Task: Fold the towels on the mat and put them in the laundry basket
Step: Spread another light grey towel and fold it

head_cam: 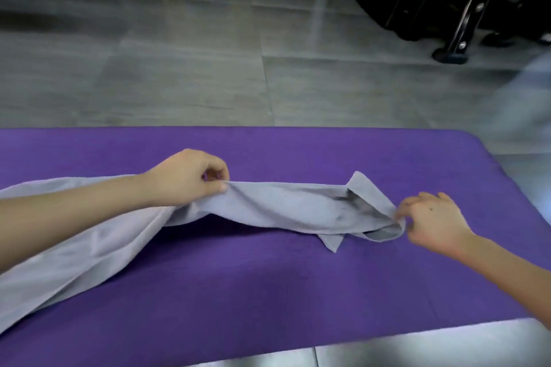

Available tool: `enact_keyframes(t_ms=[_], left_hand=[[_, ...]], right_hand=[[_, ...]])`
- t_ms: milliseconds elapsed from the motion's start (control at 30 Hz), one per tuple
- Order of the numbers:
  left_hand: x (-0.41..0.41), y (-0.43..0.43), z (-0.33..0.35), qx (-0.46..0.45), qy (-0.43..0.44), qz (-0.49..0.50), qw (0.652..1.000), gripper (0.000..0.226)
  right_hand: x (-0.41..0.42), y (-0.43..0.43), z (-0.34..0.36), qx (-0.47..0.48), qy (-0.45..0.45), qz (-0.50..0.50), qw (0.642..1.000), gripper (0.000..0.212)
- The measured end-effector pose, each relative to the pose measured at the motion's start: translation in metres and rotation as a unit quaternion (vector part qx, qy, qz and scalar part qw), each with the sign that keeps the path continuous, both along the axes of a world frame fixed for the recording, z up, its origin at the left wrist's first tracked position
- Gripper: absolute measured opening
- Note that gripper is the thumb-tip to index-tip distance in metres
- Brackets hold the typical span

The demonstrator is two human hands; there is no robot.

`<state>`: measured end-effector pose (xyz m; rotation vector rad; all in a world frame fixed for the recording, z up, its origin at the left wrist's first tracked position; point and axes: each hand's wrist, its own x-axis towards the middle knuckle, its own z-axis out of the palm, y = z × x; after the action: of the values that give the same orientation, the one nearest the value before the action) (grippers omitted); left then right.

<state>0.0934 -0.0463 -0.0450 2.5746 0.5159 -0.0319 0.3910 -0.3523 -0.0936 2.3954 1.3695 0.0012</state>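
Note:
A long grey towel [286, 205] lies rumpled across the purple mat [268, 292], running from the lower left to the right of centre. My left hand [187, 179] pinches the towel's upper edge near its middle and lifts it slightly. My right hand [432, 220] pinches the bunched right end of the towel. Between the two hands the cloth is drawn into a twisted band, with one corner [335, 243] hanging toward me. No laundry basket is in view.
The mat lies on a grey tiled floor [208, 74]. Black gym equipment with metal legs [459, 36] stands at the far right and along the back. A blurred pale shape [524, 98] sits at the right edge, beyond the mat.

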Motion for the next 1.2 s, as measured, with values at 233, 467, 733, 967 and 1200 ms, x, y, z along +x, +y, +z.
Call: enact_keyframes(t_ms=[233, 467, 733, 967, 1200], left_hand=[[0.014, -0.019, -0.022, 0.040, 0.092, -0.043, 0.994, 0.011], [-0.011, -0.020, 0.000, 0.023, 0.031, 0.020, 0.999, 0.024], [-0.039, -0.030, 0.021, -0.073, 0.099, 0.026, 0.992, 0.017], [-0.034, -0.028, 0.088, -0.390, 0.275, -0.080, 0.875, 0.024], [0.018, 0.045, 0.088, -0.326, 0.169, 0.080, 0.927, 0.049]], right_hand=[[-0.012, 0.041, -0.058, 0.121, 0.133, 0.030, 0.983, 0.058], [-0.029, 0.079, -0.071, -0.050, 0.142, 0.114, 0.982, 0.027], [-0.004, 0.028, 0.014, 0.193, 0.376, -0.055, 0.904, 0.008], [0.015, -0.020, 0.106, 0.124, 0.687, -0.038, 0.716, 0.022], [0.048, 0.040, 0.108, 0.287, 0.648, -0.119, 0.695, 0.053]])
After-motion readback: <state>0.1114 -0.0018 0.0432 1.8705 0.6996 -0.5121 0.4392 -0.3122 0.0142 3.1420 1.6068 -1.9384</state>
